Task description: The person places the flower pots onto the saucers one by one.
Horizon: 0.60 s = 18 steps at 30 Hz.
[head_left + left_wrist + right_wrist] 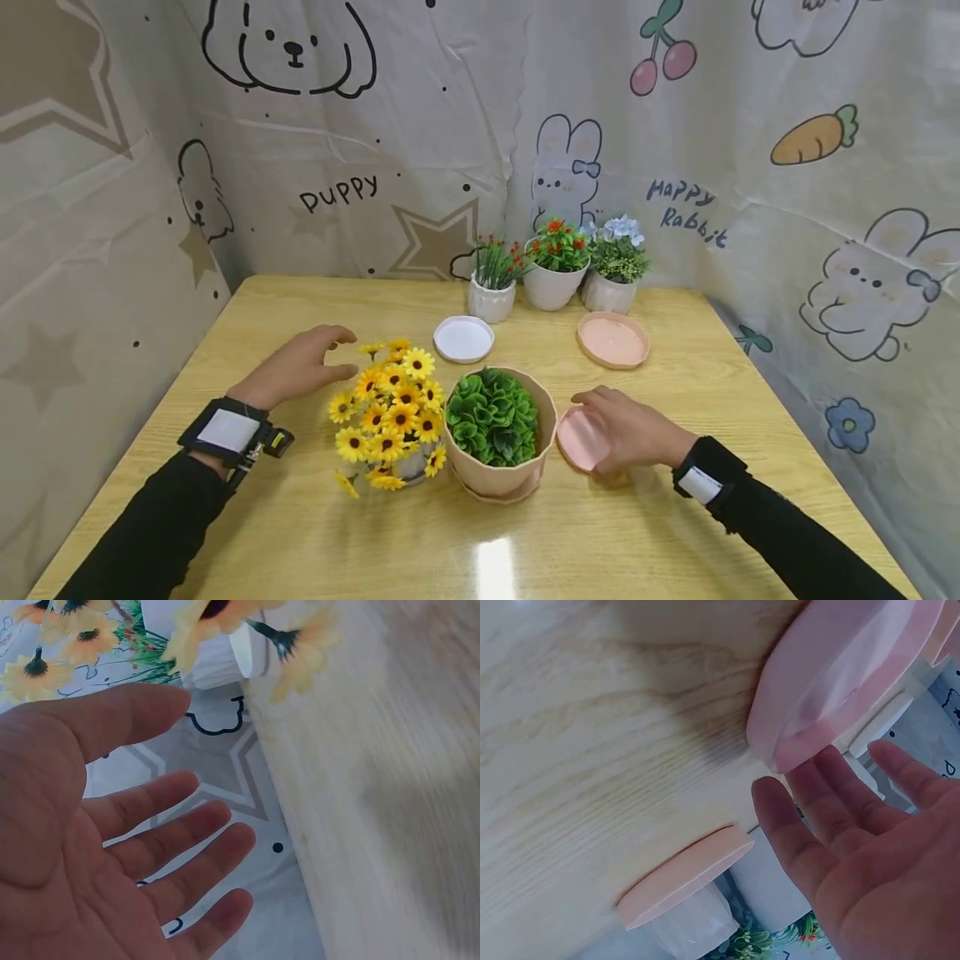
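Note:
My left hand [300, 367] is held out beside a pot of yellow daisy-like flowers [393, 408], its fingers apart and the palm bare in the left wrist view. Next to the flowers a beige pot [498, 479] with a bushy green plant [491, 417] stands on a matching saucer. My right hand [626, 429] reaches over the side of a pink saucer [581, 442] lying on the table. In the right wrist view the extended fingers [810, 817] are at that saucer's rim; whether they touch it I cannot tell.
A white saucer [463, 340] and a peach saucer [613, 340] lie farther back on the wooden table [337, 304]. Behind them stand three small white pots: one with red-tipped grass [491, 300], one with red flowers [555, 283], one with pale blue flowers [611, 292]. A printed curtain hangs behind.

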### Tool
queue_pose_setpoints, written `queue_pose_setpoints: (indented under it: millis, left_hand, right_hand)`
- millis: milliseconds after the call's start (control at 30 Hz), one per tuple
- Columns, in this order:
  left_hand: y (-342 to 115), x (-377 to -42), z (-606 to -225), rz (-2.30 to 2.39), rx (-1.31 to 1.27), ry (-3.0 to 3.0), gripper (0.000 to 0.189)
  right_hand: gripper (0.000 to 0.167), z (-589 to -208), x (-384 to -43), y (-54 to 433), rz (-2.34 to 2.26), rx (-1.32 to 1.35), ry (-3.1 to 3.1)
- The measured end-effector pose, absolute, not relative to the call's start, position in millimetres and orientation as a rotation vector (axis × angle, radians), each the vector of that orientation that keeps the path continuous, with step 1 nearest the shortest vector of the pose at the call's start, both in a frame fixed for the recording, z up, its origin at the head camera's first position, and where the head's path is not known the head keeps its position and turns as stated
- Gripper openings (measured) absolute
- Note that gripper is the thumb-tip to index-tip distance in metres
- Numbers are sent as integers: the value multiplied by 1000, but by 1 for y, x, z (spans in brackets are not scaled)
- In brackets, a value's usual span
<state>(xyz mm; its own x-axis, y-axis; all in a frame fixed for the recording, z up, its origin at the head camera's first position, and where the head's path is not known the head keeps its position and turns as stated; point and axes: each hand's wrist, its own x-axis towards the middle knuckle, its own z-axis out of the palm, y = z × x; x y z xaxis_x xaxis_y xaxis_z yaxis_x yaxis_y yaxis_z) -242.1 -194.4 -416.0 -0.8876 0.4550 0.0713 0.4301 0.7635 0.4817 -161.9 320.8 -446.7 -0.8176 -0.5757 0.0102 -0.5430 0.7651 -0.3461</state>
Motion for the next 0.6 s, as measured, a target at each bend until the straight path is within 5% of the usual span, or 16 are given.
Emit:
queue_pose_setpoints:
  millis: [300,600]
  left_hand:
    - [-198,-240,-412,812,624,2904,59]
    - [-204,-235,-412,936,545,2906,59]
  right_hand:
    - [102,-426,-178,321,-529,-878,2805]
    - [92,-402,-274,292,-1072,-625,2864]
